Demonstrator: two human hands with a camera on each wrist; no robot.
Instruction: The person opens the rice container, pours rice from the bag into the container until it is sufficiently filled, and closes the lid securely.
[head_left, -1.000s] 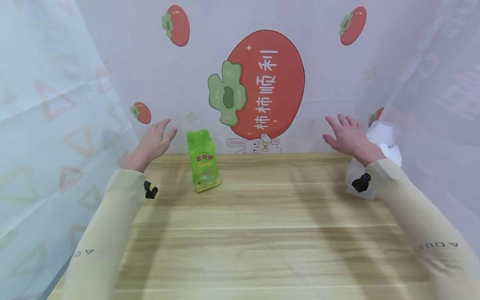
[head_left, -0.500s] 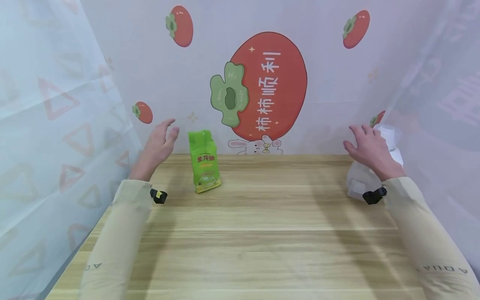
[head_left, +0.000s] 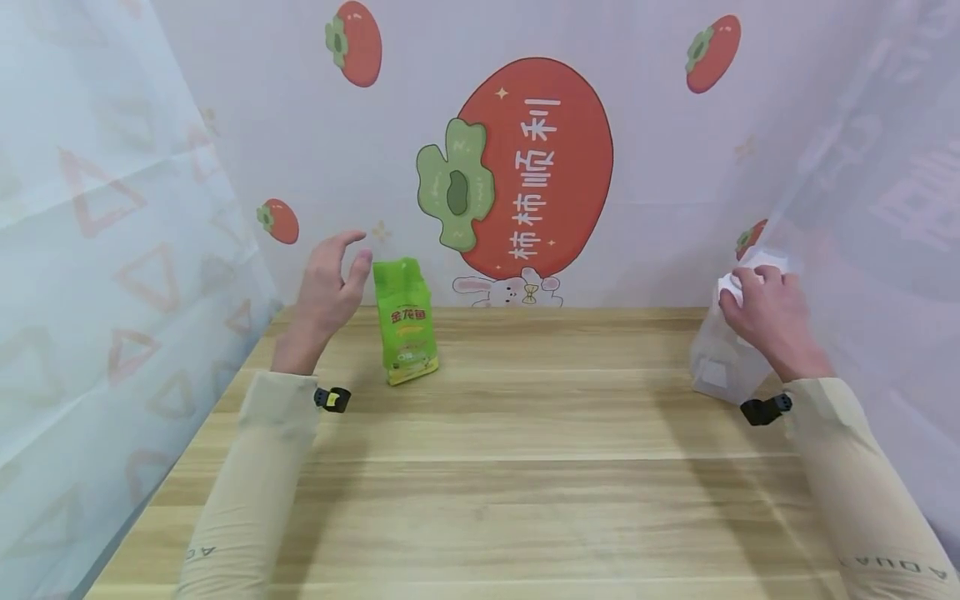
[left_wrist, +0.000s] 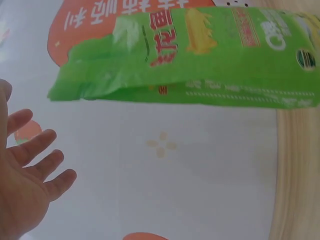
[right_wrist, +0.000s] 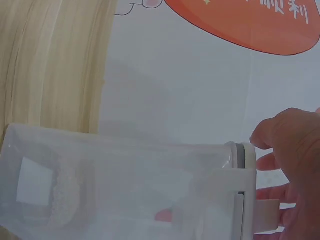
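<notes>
A green bag [head_left: 408, 323] with red lettering and a yellow base stands upright on the table, left of centre. My left hand [head_left: 328, 287] is just left of its top, fingers spread, and a gap shows between them. At the far right stands a clear plastic storage container [head_left: 722, 358], topped by a white lid [right_wrist: 248, 192]. Something pale and grainy lies in its bottom. My right hand [head_left: 772, 315] is over the lid, thumb by the lid's edge and fingers above its top. Whether the fingertips touch it is hard to tell.
The wooden table [head_left: 510, 467] reaches back to a white sheet printed with persimmons [head_left: 547, 167]. Similar sheets hang along the left side [head_left: 112, 275] and the right side [head_left: 892, 275], the right one close beside the container.
My right hand has moved right and down onto the top of the storage container. My left hand has shifted right, closer to the green bag. The bag and container stay in place.
</notes>
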